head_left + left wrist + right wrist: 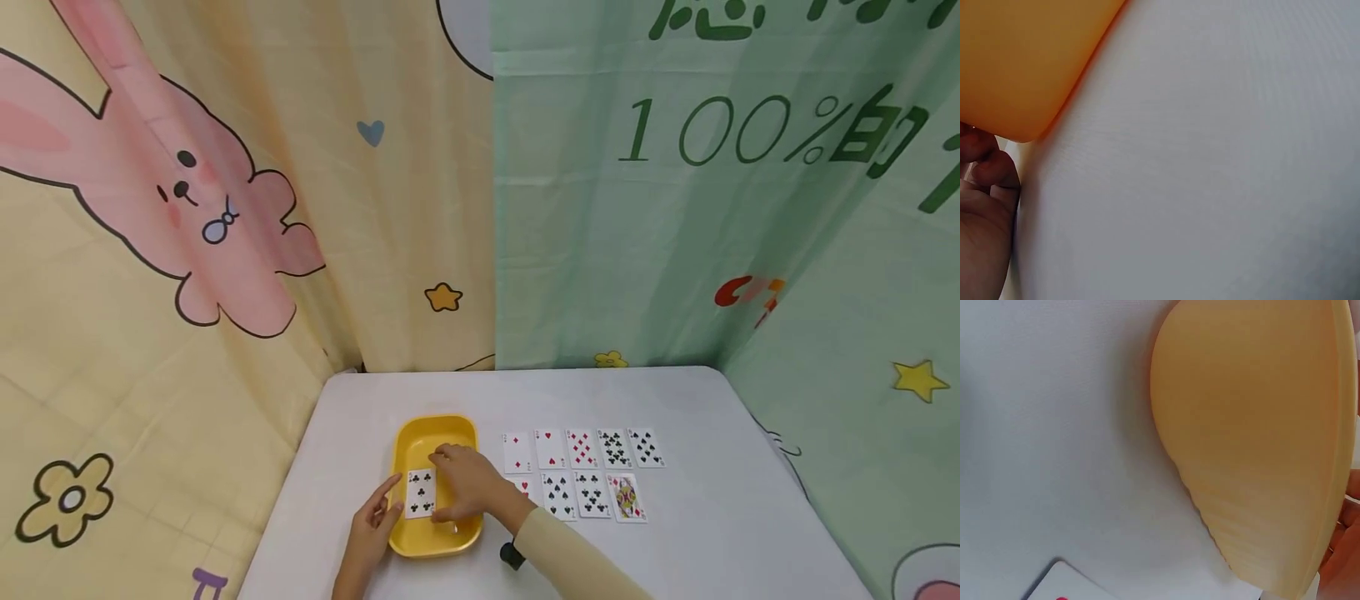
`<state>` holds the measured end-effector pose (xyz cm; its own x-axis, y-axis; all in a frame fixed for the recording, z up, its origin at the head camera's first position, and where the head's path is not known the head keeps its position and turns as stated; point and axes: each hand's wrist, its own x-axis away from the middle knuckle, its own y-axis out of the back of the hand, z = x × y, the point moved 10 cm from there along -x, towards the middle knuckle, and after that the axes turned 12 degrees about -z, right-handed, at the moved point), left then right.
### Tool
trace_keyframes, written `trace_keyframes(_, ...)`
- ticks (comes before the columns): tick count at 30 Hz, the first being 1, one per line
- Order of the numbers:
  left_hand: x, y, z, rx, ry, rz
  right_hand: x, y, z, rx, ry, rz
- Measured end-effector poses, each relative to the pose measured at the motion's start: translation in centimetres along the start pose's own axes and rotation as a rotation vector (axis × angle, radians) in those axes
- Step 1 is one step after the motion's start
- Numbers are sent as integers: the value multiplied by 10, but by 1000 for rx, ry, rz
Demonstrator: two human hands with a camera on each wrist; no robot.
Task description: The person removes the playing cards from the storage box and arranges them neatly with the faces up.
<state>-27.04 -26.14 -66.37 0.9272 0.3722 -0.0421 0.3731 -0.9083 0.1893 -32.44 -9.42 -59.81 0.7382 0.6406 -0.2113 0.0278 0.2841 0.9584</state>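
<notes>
A yellow tray (pixel 425 546) lies left of centre on the white table, with a club-suit playing card (pixel 421 493) face up in it. My left hand (pixel 367 527) holds the tray's left rim, thumb and forefinger near the card's left side. Curled fingers of that hand show beside the tray in the left wrist view. Over the tray's right half, my right hand (pixel 467 483) grips the card at its right side, thumb near the lower corner and fingers near the upper one. In the right wrist view the tray wall (pixel 1254 425) hides most of this hand.
Right of the tray, face-up playing cards (pixel 582 449) lie in two rows on the table (pixel 720 500). A red face card (pixel 627 497) ends the front row, whose leftmost card is partly covered by my right arm. Curtains hang behind the table.
</notes>
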Motion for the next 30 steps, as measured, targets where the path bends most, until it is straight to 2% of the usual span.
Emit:
trace_keyframes(6, 3, -3, 2, 10, 29, 7, -5, -21, 4, 90, -32, 85)
trace_keyframes(12, 3, -4, 0, 15, 39, 9, -9, -28, 2, 183, -58, 140)
trace_keyframes(20, -1, 0, 0, -25, 68, -14, -16, -29, 4, 195, -37, 130)
trace_keyframes(30, 0, 0, 0, -38, 69, -29, -12, -27, 5, 192, -32, 125)
